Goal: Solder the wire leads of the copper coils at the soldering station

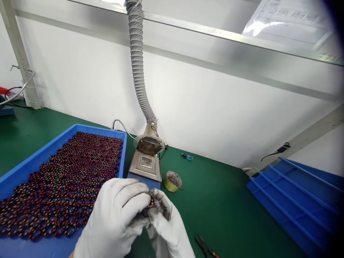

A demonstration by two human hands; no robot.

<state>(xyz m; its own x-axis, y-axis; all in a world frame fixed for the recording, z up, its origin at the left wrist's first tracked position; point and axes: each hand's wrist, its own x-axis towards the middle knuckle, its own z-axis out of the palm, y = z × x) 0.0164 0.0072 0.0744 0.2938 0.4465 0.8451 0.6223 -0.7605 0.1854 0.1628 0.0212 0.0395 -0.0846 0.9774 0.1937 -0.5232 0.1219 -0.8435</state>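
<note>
Here, between the left hand (114, 213) and right hand (169, 225), both white-gloved, a small dark ring (152, 204) with orange flecks sits near centre, partly covered. Left fingers curl round it, nearly closed; the right thumb and fingers pinch its other side. Pliers (204, 247) lie near right, a blue tray (124, 154) of similar rings (72, 179) left; farther stand a tin (170, 185) and metal box (135, 166), beneath a grey hose (137, 68).
</note>
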